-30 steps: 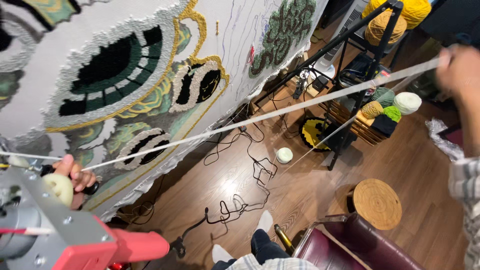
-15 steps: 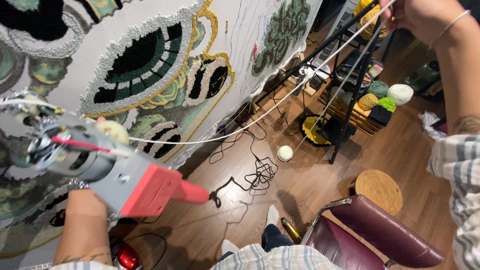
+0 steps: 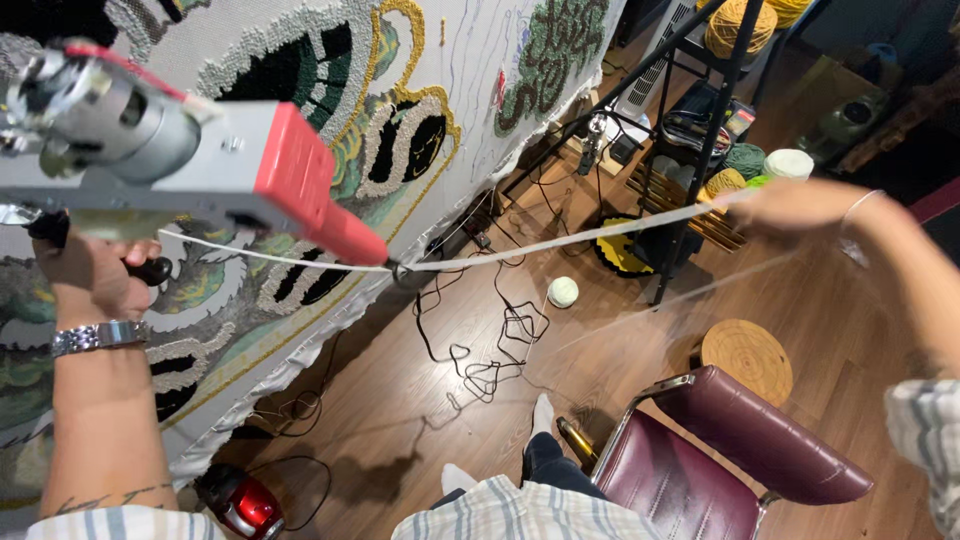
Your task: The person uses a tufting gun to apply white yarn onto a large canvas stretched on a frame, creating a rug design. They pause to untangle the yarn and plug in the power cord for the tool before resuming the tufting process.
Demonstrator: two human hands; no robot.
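Upper left of the frame: grey-and-red metal tufting gun, raised in front of the tufted rug canvas with green, black and cream patterns. Left hand just beneath it at left centre, fingers clenched round a black handle, silver metal watch on the wrist. Off-white strand of yarn running taut from the gun's red end across the middle of the frame to the right hand at upper right. Right hand blurred, so grip hard to read; fingers probably pinched on the strand, though cannot tell for sure.

Canvas edge slanting from top centre down to lower left, frayed white hem meeting the brown wooden floor. Below the strand, a tangle of black cables and a small pale ball of yarn, well apart from both hands. Black metal rack with yarn cones at upper right, close behind the right hand. Maroon padded chair with chrome frame at lower right, round woven stool just beside it. Red round object at the bottom left edge. Open floor between canvas hem and chair.
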